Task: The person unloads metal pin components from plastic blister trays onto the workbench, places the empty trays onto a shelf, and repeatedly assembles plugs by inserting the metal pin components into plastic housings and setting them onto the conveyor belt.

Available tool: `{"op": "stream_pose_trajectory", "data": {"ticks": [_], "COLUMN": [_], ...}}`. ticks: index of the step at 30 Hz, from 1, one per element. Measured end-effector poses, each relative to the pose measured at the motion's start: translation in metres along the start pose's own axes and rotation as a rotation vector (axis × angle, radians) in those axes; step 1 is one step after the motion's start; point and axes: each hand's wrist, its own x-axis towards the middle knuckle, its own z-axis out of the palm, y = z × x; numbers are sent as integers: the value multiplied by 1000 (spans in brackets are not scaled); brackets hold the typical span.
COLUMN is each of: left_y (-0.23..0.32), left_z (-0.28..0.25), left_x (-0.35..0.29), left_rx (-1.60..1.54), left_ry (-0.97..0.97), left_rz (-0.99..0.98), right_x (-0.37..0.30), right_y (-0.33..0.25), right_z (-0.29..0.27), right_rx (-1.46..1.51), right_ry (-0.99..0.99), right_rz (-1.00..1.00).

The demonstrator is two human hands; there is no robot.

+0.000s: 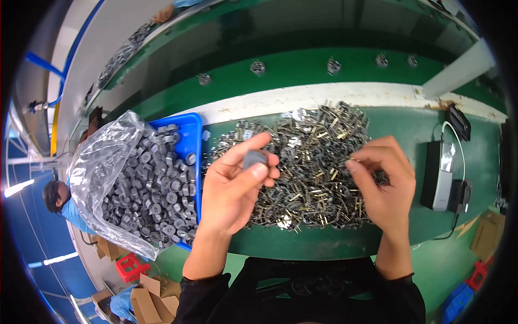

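Note:
Between the thumb and fingers of my left hand (229,186) sits a small grey plastic part (253,159), of the same colour as those in the bin. My right hand (386,178) is at the right side of a heap of small metal parts with brass-coloured prongs (310,178). Its thumb and index finger are pinched together, and whatever is between them is too small or hidden to make out. To the left of my left hand, a blue plastic bin (197,167) lined with a clear plastic bag (102,167) holds many round grey plastic parts (156,186).
A green conveyor belt (302,67) carrying several small round assemblies runs beyond a white rail (302,98). On the right of the green table (318,249) stand a black-and-silver device (438,175) and a black adapter (460,195). Cardboard boxes (154,305) and a red stool (131,267) are on the floor.

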Motion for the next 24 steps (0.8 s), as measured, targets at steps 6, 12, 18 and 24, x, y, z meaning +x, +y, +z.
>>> {"op": "stream_pose_trajectory", "data": {"ticks": [6, 12, 18, 24], "left_y": [-10, -8, -14, -16], "left_z": [26, 34, 42, 41], "left_x": [0, -6, -10, -22], "left_rx": [1144, 1003, 886, 810], "left_ry": [-69, -265, -136, -87], "left_rz": [356, 301, 312, 395], "right_x": [-1, -4, 2, -6], "right_y": [-6, -6, -16, -33], "right_z": [11, 8, 11, 17], "right_rx": [226, 188, 61, -80], "right_ry": [-93, -124, -226, -167], "right_rz": [-130, -112, -273, -278]}}
